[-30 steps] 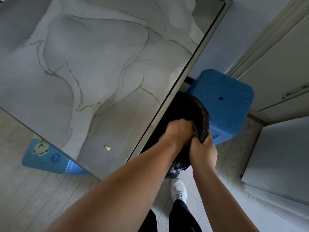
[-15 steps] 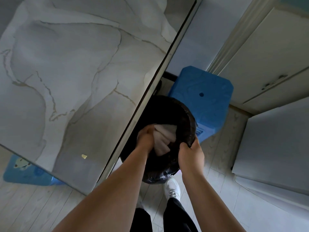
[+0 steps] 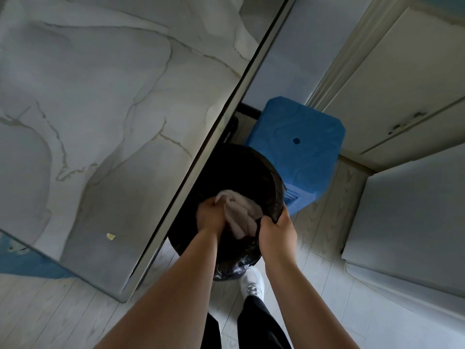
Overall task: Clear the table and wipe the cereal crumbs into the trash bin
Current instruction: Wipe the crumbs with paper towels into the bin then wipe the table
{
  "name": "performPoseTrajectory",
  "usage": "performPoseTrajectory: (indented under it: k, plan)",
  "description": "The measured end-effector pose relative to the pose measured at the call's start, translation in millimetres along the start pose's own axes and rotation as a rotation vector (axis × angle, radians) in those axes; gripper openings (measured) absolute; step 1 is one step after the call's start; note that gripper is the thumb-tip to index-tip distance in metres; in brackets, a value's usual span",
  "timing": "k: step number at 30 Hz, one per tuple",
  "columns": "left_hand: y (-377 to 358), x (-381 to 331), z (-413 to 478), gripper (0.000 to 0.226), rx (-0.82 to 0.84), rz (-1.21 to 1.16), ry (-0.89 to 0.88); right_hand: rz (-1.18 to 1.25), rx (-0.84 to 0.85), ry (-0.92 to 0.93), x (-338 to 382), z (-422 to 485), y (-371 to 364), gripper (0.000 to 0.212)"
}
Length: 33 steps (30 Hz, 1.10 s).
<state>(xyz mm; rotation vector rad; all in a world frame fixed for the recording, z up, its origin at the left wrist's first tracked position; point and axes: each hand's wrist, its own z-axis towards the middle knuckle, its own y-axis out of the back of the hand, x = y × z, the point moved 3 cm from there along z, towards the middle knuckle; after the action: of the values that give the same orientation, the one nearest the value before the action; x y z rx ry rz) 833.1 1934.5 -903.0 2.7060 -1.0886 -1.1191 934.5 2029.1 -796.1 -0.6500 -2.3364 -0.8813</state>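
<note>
Beside the grey marble-veined tabletop (image 3: 113, 109), we find the round, black-lined trash bin (image 3: 275, 190) at the table's edge, a blue plastic stool (image 3: 302, 152) just behind. The right hand (image 3: 275, 235) grips the bin's near rim, apparently to steady it; the left hand (image 3: 210, 219) clutches a pale crumpled cloth (image 3: 242, 212) over the opening, likely to shed crumbs inside. One yellowish cereal crumb (image 3: 110, 236) lies on the table near its corner: wiping, we judge, is unfinished.
</note>
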Motion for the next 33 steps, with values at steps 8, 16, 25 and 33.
performPoseTrajectory:
  k: [8, 16, 25, 33]
  plan:
    - [-7, -2, -7, 0.032, -0.057, 0.111, -0.013, -0.016, 0.031, 0.013, -5, 3, -1, 0.056]
    - [-13, 0, -7, 0.026, -0.206, -0.208, 0.038, -0.011, 0.035, -0.002, -4, 10, 8, 0.052]
    - [4, -6, -28, 0.034, -0.088, -0.154, 0.217, -0.034, 0.042, 0.008, 0, 10, 11, 0.05]
    - [0, -5, -35, 0.033, 0.082, -0.186, 0.083, -0.032, 0.089, 0.004, -3, 5, 9, 0.042]
